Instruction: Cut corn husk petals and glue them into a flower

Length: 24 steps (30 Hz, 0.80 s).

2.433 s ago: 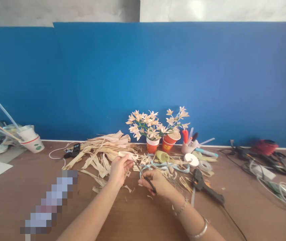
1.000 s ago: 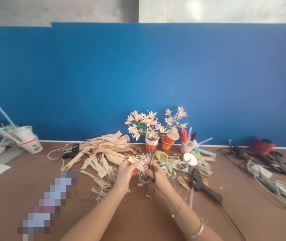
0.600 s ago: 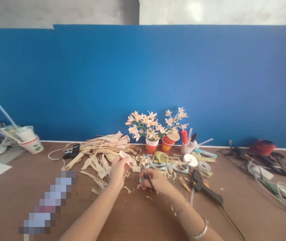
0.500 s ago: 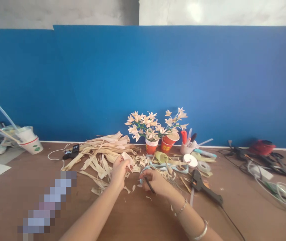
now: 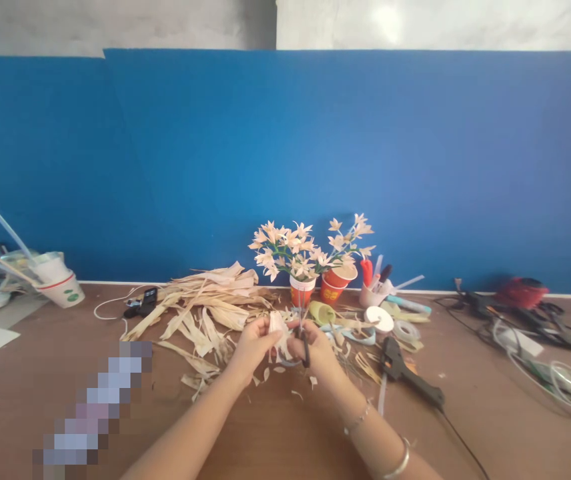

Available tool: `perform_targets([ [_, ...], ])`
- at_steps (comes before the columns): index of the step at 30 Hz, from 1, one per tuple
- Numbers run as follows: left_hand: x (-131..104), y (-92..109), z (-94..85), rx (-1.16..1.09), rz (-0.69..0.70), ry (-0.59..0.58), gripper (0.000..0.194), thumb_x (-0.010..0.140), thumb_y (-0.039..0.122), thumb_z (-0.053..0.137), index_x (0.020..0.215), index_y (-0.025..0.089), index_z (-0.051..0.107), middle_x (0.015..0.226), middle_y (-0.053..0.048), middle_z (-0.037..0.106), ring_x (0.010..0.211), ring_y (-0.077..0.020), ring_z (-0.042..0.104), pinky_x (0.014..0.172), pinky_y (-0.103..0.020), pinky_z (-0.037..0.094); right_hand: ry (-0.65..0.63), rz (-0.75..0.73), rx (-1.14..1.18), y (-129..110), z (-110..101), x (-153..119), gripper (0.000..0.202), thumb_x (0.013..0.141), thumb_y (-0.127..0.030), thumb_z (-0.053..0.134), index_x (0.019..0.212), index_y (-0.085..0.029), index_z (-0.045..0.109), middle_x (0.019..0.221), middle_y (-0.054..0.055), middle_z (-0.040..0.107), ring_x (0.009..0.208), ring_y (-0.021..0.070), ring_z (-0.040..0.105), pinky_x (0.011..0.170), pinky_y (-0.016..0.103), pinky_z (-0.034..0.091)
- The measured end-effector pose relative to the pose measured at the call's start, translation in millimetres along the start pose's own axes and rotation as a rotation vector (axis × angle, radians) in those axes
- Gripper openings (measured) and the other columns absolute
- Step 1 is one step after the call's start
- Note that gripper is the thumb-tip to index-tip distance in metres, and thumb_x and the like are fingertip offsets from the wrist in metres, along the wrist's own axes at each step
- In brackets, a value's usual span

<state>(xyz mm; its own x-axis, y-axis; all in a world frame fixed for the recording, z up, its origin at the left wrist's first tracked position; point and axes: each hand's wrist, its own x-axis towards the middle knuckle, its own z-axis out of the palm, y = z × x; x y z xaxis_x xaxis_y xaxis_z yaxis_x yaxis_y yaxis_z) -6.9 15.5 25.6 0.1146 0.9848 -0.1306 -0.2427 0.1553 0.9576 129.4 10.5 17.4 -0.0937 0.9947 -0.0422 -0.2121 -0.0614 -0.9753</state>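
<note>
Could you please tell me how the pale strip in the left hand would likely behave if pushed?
The strip looks thin, so it would probably flex easily. It is likely light, as the left hand merely pinches it. Its uneven lower edge suggests it may tear.

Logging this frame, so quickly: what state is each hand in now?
Left hand: closed, pinching a pale husk piece.
Right hand: closed, holding scissors, blades pointing away; whether it also touches the husk can't be told.

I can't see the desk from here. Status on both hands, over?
Left hand gripping pale strip. Right hand holding scissors, blades pointing away. Loose scraps below hands; glue gun to the right, apart.
</note>
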Motion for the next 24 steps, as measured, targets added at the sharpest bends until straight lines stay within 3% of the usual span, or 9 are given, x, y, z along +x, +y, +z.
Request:
perform_targets([
  [3,-2,3,-1.9,-0.047,-0.088,-0.104,0.036,0.058,0.030,0.076,0.087,0.012,0.066,0.074,-0.006,0.070,0.058,-0.0143,0.061,0.052,-0.022,0.043,0.000,0.064,0.002,-5,-6,1,0.032,0.059,-0.030,0.070,0.085,-0.018,0.055,0.051,-0.008,0.050,0.044,0.0073,0.039,0.044,0.020,0.028],
  [6,-3,3,-2.3,-0.010,-0.133,-0.110,0.037,0.054,0.032,0.080,0.082,0.012,0.066,0.070,-0.005,0.070,0.058,-0.0148,0.061,0.052,-0.023,0.043,-0.031,0.065,0.000,-8,-9,0,0.036,0.057,-0.031,0.074,0.085,-0.018,0.057,0.053,-0.007,0.051,0.047,0.0080,0.042,0.045,0.019,0.029],
  [8,-2,2,-2.2,0.002,-0.099,-0.034,0.036,0.053,0.034,0.082,0.075,0.012,0.065,0.063,-0.003,0.067,0.054,-0.0131,0.058,0.048,-0.021,0.040,-0.046,0.057,-0.010,-10,-10,1,0.038,0.058,-0.036,0.076,0.086,-0.018,0.057,0.055,-0.006,0.052,0.049,0.0088,0.044,0.046,0.019,0.031],
  [11,2,1,-3.9,-0.078,0.016,0.196,0.036,0.054,0.039,0.081,0.070,0.013,0.062,0.055,0.001,0.061,0.047,-0.0085,0.050,0.042,-0.018,0.032,-0.087,0.058,-0.073,-12,-9,0,0.040,0.063,-0.047,0.072,0.087,-0.019,0.056,0.058,-0.004,0.057,0.051,0.0101,0.048,0.046,0.020,0.033],
  [15,8,4,-7.1,-0.315,0.119,0.479,0.038,0.052,0.038,0.082,0.071,0.013,0.062,0.054,0.004,0.057,0.043,-0.0046,0.043,0.040,-0.016,0.029,-0.282,0.120,-0.234,-11,-4,-6,0.044,0.064,-0.053,0.072,0.086,-0.017,0.059,0.060,-0.002,0.059,0.052,0.0108,0.050,0.045,0.020,0.034],
  [19,7,4,-4.7,-0.324,0.204,0.547,0.037,0.057,0.044,0.079,0.067,0.014,0.059,0.048,0.008,0.049,0.040,-0.0036,0.038,0.039,-0.016,0.028,-0.441,0.161,-0.258,-4,5,-16,0.046,0.064,-0.055,0.072,0.085,-0.015,0.060,0.063,-0.001,0.058,0.054,0.0104,0.051,0.046,0.020,0.036],
  [24,-1,-7,4.2,-0.187,0.194,0.559,0.041,0.065,0.051,0.072,0.057,0.016,0.052,0.044,0.008,0.043,0.041,-0.0051,0.038,0.040,-0.017,0.029,-0.420,0.048,-0.212,5,18,-21,0.046,0.067,-0.059,0.068,0.074,-0.014,0.060,0.060,-0.001,0.056,0.051,0.0091,0.049,0.049,0.020,0.037],
])
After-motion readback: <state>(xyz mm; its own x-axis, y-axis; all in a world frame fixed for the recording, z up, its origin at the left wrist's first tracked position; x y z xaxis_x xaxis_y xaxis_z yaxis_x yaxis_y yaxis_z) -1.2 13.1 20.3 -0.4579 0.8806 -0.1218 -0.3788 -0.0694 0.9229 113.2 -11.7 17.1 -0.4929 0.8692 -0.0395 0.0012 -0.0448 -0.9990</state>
